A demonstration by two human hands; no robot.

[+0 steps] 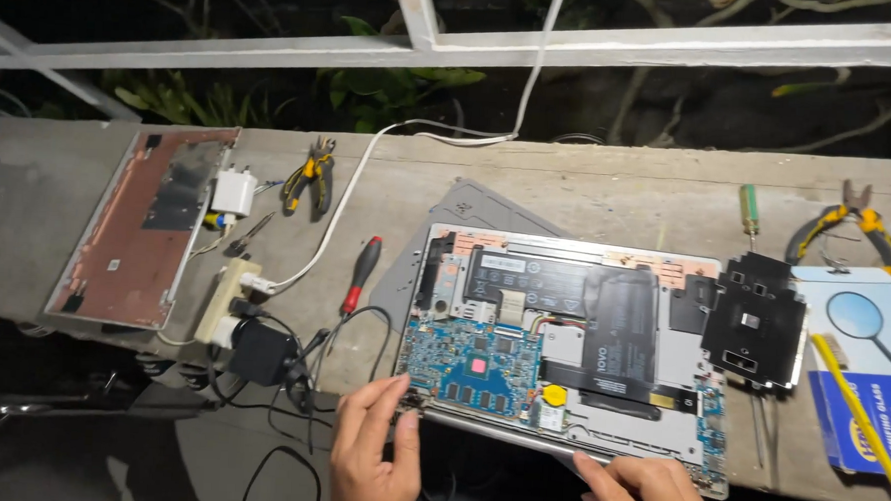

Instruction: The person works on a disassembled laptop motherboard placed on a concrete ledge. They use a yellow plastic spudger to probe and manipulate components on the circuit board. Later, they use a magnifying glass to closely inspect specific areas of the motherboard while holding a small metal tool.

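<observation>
An opened laptop [562, 326] lies on the concrete ledge with its base cover off, showing a blue circuit board [475, 367] and a black battery [588, 317]. My left hand [372, 448] grips the laptop's near left corner, fingers on the board's edge and thumb on the front rim. At the near edge further right rests my right hand [645, 495], fingers curled on the rim. Neither hand holds a tool.
The removed base cover [136, 227] lies far left. A power strip [228, 301] with black adapter, white charger and cables sits beside it. A red screwdriver [361, 272], yellow pliers [312, 175], a black shield plate [758, 319], more pliers [852, 233] and a magnifier box [866, 369] surround the laptop.
</observation>
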